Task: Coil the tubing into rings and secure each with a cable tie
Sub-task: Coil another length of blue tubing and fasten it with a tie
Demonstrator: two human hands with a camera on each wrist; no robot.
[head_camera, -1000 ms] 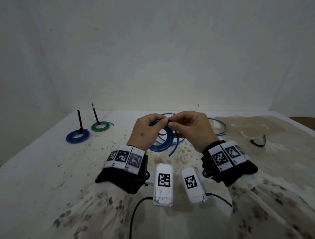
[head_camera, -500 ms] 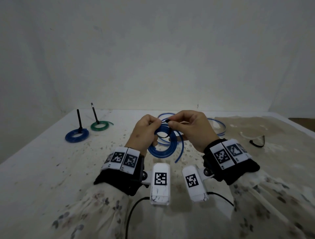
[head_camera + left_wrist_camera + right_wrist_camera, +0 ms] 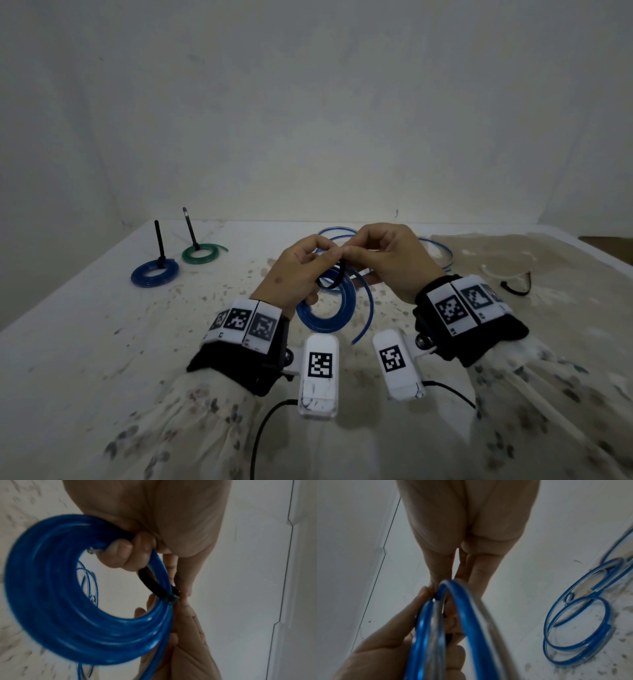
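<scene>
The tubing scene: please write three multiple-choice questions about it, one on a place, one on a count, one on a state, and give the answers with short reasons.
1. Where is the green ring?
A. far left of the table
B. in the right hand
C. on the brown patch

2. How many finished rings with upright ties stand at the far left?
A. one
B. two
C. four

3. What is the state of the black cable tie on the held blue coil?
A. lying flat on the table
B. looped around the coil
C. cut in two

Answers:
1 A, it lies beside the blue ring.
2 B, one blue, one green.
3 B, the left hand and right hand pinch it around the tubing.
</scene>
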